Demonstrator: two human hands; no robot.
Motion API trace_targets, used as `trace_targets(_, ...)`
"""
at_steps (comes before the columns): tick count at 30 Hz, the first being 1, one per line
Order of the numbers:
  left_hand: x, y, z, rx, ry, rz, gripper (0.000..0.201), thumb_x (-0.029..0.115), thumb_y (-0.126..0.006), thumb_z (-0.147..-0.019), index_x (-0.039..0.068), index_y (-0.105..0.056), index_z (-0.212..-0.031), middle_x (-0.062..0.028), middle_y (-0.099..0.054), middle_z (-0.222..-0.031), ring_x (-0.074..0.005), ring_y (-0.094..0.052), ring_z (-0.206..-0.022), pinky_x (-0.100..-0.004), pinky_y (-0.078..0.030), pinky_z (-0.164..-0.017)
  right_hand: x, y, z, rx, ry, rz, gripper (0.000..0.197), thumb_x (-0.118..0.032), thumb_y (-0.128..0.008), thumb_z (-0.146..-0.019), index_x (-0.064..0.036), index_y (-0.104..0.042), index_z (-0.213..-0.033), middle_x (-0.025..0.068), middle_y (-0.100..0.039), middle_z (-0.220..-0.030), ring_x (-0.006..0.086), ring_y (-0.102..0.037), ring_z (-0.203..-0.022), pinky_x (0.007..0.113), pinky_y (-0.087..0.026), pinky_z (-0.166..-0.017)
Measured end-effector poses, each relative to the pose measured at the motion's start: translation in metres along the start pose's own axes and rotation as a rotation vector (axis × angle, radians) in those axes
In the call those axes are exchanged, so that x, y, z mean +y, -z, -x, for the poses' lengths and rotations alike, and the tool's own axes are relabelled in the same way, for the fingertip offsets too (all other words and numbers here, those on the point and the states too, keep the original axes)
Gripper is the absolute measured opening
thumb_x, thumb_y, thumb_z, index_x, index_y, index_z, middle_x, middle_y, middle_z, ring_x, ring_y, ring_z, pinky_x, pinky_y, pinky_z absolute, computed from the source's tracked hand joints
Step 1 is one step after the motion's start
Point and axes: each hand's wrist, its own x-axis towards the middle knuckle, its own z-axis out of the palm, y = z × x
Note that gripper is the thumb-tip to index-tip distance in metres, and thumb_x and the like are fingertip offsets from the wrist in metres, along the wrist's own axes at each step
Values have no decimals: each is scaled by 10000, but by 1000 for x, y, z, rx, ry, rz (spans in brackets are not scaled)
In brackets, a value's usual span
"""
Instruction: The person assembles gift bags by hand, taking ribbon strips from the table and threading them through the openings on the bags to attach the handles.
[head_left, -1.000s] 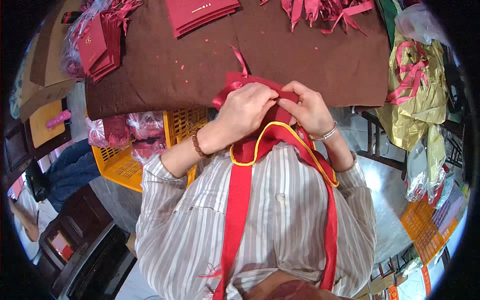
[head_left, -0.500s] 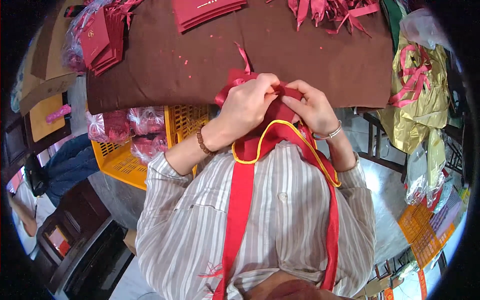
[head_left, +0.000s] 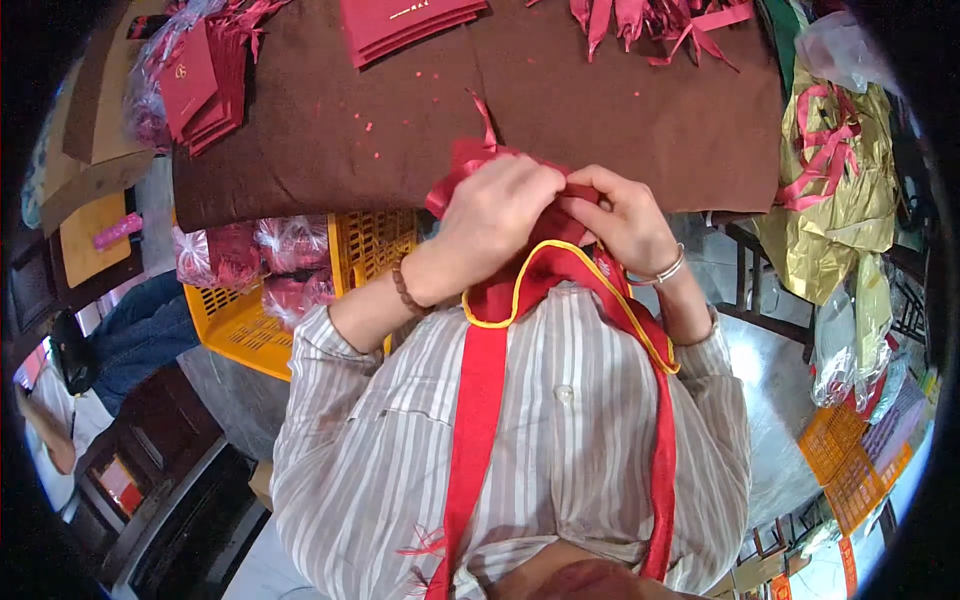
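At the table's near edge, both my hands work close together on a dark red paper piece (head_left: 470,152), partly hidden behind them. A glossy red ribbon (head_left: 486,120) trails from it onto the brown cloth. My left hand (head_left: 500,210) is closed over the piece, its thumb and fingertips pinched at its right side. Facing it, my right hand (head_left: 622,218) has thumb and index finger closed on the same piece. What lies exactly between the fingertips is too small to make out. Below them hangs my red apron (head_left: 545,275) with yellow piping.
Red cards lie in a stack (head_left: 415,25) at the table's far side and in a fan (head_left: 205,90) at left. Loose ribbons (head_left: 650,25) sit far right. A yellow crate (head_left: 240,340) with wrapped red bundles stands below left. Gold wrapping (head_left: 840,190) hangs at right.
My left hand has rolled slightly, its fingertips shifting a little right and down toward my right hand. Both hands keep their hold on the red paper piece.
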Motion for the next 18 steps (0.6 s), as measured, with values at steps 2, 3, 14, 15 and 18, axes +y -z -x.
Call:
trace_targets(2, 5, 13, -9, 31, 81, 33, 197, 109, -690, -662, 76, -581, -823, -68, -563, -794, -249, -554, -741, -356, -432, -614, -1, -1, 2, 20, 41, -7, 176, -90, -575, -841, -5, -582, -995, 33, -603, -733, 46, -565, -559, 184, -441, -496)
trace_targets(3, 7, 21, -14, -17, 79, -46, 207, 118, -695, -659, 83, -584, -829, -56, -567, -813, -242, -539, -781, -357, -410, -655, -8, -2, 3, 12, 54, 48, 183, -88, -580, -833, 0, -579, -994, 42, -599, -740, 59, -568, -569, 197, -442, -506)
trace_targets(14, -17, 50, -34, -570, 197, 377, 202, 156, -682, -716, 29, -581, -837, -102, -610, -782, -268, -590, -728, -343, -442, -675, -12, -16, 6, 172, 488, 426, 162, -57, -605, -775, 14, -582, -919, 149, -591, -820, 287, -599, -704, 328, -478, -604)
trace_targets(15, -23, 50, -34, -567, 183, 418, 216, 190, -634, -785, -14, -580, -835, -137, -620, -732, -251, -622, -687, -318, -469, -623, -11, -17, 7, 169, 491, 426, 162, -57, -605, -775, 14, -582, -919, 149, -591, -820, 287, -599, -704, 328, -478, -604)
trace_targets(18, -27, 59, -46, -739, 435, 222, 226, 201, -536, -854, -9, -619, -864, -119, -620, -690, -151, -585, -627, -302, -450, -606, -9, -22, 8, 241, 440, 572, 159, -60, -614, -771, -8, -592, -919, 144, -594, -836, 299, -606, -731, 342, -494, -612)
